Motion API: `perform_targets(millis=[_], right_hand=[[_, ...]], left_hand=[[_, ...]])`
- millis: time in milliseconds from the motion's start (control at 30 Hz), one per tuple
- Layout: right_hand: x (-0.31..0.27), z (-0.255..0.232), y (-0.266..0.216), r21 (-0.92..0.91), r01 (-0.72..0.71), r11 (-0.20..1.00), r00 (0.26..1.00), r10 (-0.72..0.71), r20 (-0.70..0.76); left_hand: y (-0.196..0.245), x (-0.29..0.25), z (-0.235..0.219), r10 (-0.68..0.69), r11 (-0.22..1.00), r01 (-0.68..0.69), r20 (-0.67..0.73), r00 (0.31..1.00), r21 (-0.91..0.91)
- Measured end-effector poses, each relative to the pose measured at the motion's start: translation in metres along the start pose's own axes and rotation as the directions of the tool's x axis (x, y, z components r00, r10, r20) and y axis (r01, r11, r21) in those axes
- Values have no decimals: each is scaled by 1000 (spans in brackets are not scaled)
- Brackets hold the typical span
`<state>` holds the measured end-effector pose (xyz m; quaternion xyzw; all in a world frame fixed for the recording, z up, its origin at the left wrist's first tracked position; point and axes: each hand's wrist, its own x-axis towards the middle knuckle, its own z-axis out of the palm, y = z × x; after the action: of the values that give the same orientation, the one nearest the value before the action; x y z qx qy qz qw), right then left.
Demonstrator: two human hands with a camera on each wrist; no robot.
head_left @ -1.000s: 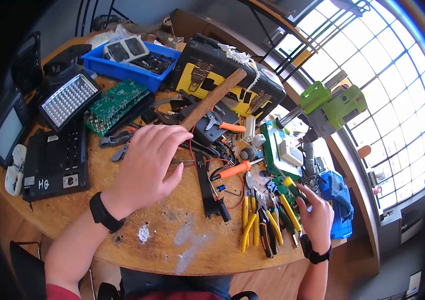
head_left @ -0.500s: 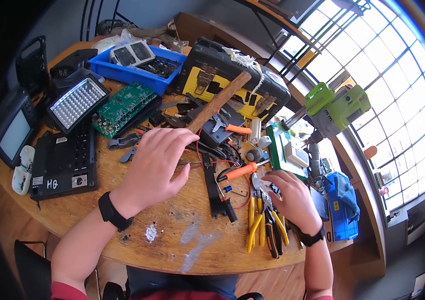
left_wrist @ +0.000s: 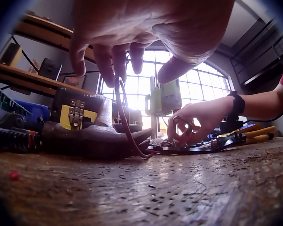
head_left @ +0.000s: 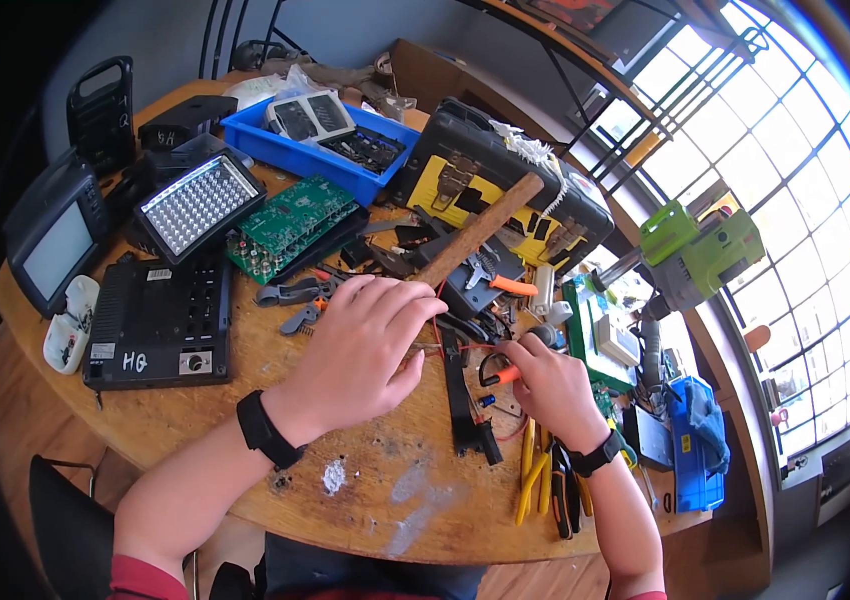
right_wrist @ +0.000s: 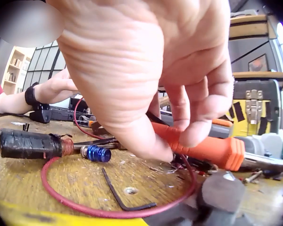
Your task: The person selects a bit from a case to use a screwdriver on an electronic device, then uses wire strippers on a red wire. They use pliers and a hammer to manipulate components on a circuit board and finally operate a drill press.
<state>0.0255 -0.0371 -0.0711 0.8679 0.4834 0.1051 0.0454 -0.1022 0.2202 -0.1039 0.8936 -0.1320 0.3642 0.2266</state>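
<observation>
Right hand (head_left: 551, 388) pinches the orange ridged handle (right_wrist: 210, 151) between thumb and fingers, likely for control amid clutter; left hand (head_left: 357, 352), grip loosely spread, hovers by the wooden-handled hammer (head_left: 485, 228).

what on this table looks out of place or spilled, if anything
A white patch and grey smears mark the near part of the wooden table, perhaps dried spills; a red wire loops loosely around a hex key. No clear breakage shows.
</observation>
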Motion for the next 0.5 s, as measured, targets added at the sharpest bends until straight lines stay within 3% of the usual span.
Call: perform_targets(millis=[33, 100, 233, 367, 500], right_hand=[[-3, -1, 2, -1, -2, 1000, 1000, 2, 2], [-10, -6, 10, 114, -68, 991, 988, 83, -131], [-18, -36, 18, 397, -139, 907, 911, 274, -308], [-37, -58, 28, 460, -193, 867, 836, 390, -386], [-56, -83, 46, 590, -229, 774, 699, 553, -454]], left_hand=[[0, 0, 1, 0, 1000, 0, 0, 1000, -3], [0, 0, 0, 2, 1000, -2, -5, 1000, 1], [0, -1, 1, 5, 1000, -5, 1, 1000, -4], [-1, 0, 1, -12, 1000, 12, 19, 1000, -17], [-2, -3, 4, 3, 1000, -3, -9, 1000, 9]])
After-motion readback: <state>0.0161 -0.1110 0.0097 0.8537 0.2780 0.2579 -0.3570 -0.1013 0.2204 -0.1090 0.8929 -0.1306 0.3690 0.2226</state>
